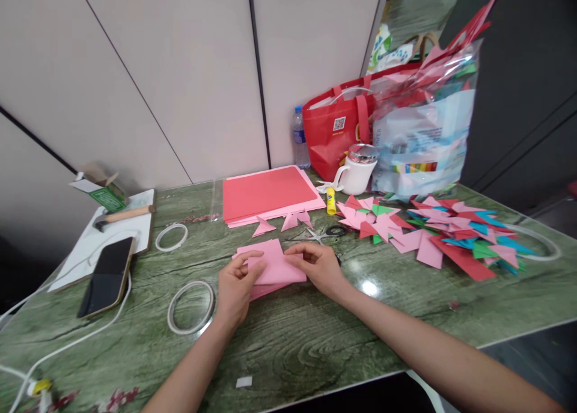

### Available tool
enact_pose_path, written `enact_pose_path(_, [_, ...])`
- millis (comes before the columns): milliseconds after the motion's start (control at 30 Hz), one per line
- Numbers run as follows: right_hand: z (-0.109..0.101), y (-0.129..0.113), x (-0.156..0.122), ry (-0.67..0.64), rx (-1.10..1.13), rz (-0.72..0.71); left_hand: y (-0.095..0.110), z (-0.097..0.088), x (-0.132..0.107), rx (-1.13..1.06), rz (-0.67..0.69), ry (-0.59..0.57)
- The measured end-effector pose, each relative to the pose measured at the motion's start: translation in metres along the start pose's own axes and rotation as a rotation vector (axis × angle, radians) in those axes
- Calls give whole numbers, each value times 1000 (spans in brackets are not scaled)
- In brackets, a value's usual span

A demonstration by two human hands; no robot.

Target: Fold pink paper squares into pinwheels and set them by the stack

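Note:
A folded sheet of pink paper [282, 267] is held between my two hands above the green table. My left hand [238, 284] pinches its left side with thumb and fingertips. At the right side, my right hand [318, 267] pinches the paper's edge. More pink paper [270, 291] lies beneath it, partly covered. Just beyond my right hand are scissors [321, 235], their lower handle partly hidden by that hand. Small folded pink pieces [295, 220] lie behind the held paper. A roll of tape [191, 307] rests left of my left hand.
Red and pink sheets [270, 192] are stacked at the back, near a glue stick [331, 201] and white mug [358, 171]. Folded coloured pieces [469, 226] pile up at right. A phone [108, 276], cable and hammer [128, 214] lie left. A red bag [331, 139] stands behind.

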State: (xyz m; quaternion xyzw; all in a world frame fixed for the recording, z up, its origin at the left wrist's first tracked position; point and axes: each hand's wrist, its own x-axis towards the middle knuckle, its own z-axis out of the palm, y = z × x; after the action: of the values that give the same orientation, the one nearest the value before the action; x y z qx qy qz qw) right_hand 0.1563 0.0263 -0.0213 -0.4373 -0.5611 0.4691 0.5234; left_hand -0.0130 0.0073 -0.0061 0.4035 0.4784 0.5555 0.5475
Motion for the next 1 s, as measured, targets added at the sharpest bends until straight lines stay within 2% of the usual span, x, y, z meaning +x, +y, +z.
enact_pose_path(500, [0, 0, 2, -22, -5, -1, 2, 1, -1, 77, 21, -24])
enact_pose_path(667, [-2, -1, 3, -70, -30, -6, 2, -1, -1, 156, 23, -42])
enact_pose_path(1000, [-3, -8, 2, -176, -151, -53, 4, 2, -6, 353, 113, -78])
